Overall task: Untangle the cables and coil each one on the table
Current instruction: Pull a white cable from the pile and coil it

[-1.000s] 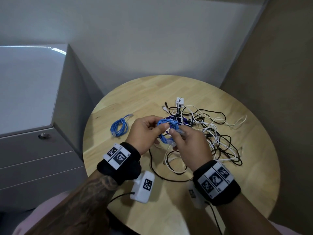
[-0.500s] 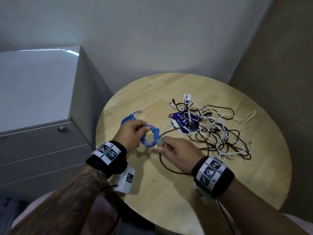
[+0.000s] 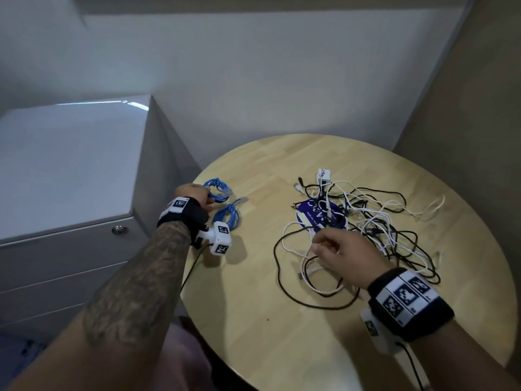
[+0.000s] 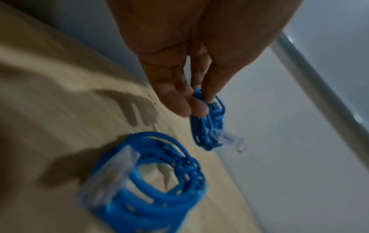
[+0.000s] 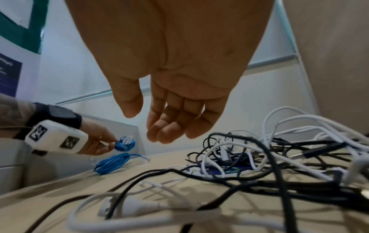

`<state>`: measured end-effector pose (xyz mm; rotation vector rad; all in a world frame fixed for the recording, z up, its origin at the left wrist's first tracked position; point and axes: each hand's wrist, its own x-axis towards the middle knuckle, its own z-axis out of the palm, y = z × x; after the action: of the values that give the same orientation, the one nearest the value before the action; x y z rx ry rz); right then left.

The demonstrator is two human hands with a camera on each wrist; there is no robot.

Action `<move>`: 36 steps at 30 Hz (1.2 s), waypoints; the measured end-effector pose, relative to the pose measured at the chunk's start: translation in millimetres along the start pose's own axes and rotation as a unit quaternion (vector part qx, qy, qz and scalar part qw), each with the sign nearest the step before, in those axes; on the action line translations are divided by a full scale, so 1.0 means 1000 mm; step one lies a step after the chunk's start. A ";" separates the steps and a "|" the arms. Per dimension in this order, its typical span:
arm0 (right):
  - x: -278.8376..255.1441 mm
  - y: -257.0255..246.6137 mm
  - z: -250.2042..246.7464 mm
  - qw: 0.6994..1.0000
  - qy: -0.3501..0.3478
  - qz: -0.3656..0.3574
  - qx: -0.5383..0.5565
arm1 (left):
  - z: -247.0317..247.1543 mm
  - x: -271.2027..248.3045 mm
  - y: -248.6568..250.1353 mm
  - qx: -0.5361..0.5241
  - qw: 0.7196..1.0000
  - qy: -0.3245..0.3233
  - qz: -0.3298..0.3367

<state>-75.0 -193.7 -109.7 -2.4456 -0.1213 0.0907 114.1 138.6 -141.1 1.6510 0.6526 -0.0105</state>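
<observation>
Blue coil (image 4: 207,124) moved tbl-edge, L hand (image 3: 194,194) pinching

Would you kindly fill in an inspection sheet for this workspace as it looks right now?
Surface: round wooden table.
Job's things: one blue coil lies flat; second blue coil pinched by left hand.
Clutter: purple disc under the tangle.
Grippers: right hand relaxed, holding nothing, above the tangle.
Cables: black and white tangle, not coiled.
Surroundings: grey drawer cabinet, walls.
</observation>
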 end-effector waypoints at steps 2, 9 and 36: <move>0.002 0.004 -0.006 1.000 -0.007 0.017 -0.011 | 0.002 0.019 -0.005 0.087 0.996 -0.025 -0.010; 0.014 0.008 -0.008 0.997 -0.027 0.050 -0.057 | 0.006 0.033 0.002 0.372 0.928 -0.021 0.032; -0.010 0.009 -0.036 0.986 -0.066 0.144 -0.045 | 0.118 -0.192 -0.063 0.575 0.654 -0.260 0.417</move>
<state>-81.3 -224.0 -87.4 -2.5308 0.1751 0.3820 -31.5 -44.4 -151.8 2.8595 -0.8449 -0.2733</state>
